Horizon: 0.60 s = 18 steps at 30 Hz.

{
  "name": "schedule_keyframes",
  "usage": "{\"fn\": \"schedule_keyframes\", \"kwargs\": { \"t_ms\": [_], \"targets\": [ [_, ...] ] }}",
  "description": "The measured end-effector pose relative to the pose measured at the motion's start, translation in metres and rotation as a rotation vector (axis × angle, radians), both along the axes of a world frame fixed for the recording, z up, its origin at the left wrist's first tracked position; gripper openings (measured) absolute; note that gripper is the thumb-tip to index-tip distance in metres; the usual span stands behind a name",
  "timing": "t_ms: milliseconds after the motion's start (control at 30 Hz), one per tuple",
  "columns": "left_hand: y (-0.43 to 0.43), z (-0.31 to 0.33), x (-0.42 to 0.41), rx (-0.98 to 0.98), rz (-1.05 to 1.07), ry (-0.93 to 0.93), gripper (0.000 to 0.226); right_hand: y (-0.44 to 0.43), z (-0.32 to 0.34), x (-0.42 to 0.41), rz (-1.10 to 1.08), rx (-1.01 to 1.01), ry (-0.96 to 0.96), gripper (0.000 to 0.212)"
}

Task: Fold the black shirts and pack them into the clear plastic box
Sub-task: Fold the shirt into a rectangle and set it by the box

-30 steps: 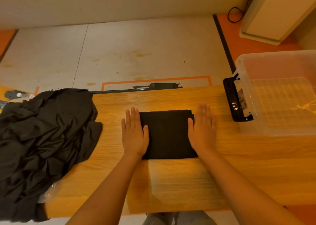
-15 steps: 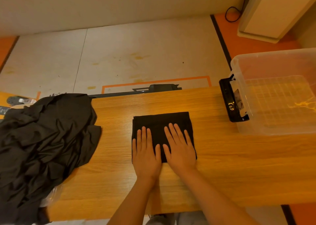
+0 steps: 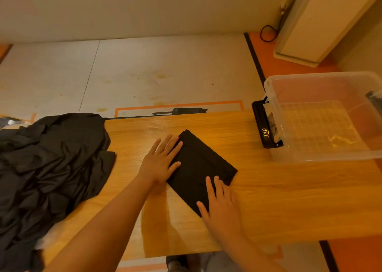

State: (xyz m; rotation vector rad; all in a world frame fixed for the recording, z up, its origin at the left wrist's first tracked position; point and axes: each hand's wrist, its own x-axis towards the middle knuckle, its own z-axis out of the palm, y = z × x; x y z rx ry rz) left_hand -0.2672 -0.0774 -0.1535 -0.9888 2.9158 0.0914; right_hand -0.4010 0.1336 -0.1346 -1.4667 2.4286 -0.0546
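While our left hand (image 3: 159, 164) and right hand (image 3: 221, 207) rest flat, gripping nothing, on the shirt (image 3: 200, 168) mid-table (image 3: 289, 199), left of the box (image 3: 330, 155), we judge it soft and floppy: scoop under opposite edges.

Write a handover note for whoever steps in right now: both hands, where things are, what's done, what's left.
Left hand: open, flat on the left edge of the folded black shirt.
Right hand: open, flat on its near corner.
The shirt lies askew on the wooden table.
Clear plastic box: right end of the table, no shirt visible inside.
Done: one shirt folded.
Left: pack it, then fold and pack the pile of black shirts at left.
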Motion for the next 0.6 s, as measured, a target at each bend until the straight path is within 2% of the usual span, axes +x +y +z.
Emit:
{"fn": "schedule_keyframes", "kwargs": {
  "t_ms": [100, 200, 233, 300, 367, 467, 600],
  "targets": [
    [0.001, 0.018, -0.010, -0.030, 0.035, 0.111, 0.067, 0.018, 0.015, 0.013, 0.019, -0.049, 0.018, 0.075],
    [0.063, 0.029, -0.010, 0.077, 0.115, 0.288, 0.063, 0.019, 0.018, 0.014, 0.102, -0.188, 0.065, 0.050],
    [0.089, 0.027, -0.005, 0.141, 0.127, 0.341, 0.062, 0.016, 0.016, 0.010, 0.146, -0.222, 0.056, 0.048],
    [0.137, 0.018, 0.010, 0.261, 0.125, 0.383, 0.060, 0.012, 0.009, -0.001, 0.257, -0.221, 0.003, 0.058],
    [0.169, 0.005, 0.027, 0.332, 0.080, 0.339, 0.066, 0.013, 0.001, -0.016, 0.373, -0.143, -0.025, 0.067],
    [0.186, -0.006, 0.050, 0.304, 0.000, 0.193, 0.090, 0.029, -0.006, -0.031, 0.487, -0.022, -0.031, 0.084],
    [0.189, -0.007, 0.063, 0.288, -0.053, 0.167, 0.098, 0.055, -0.005, -0.027, 0.481, 0.028, -0.040, 0.106]
  ]
}}
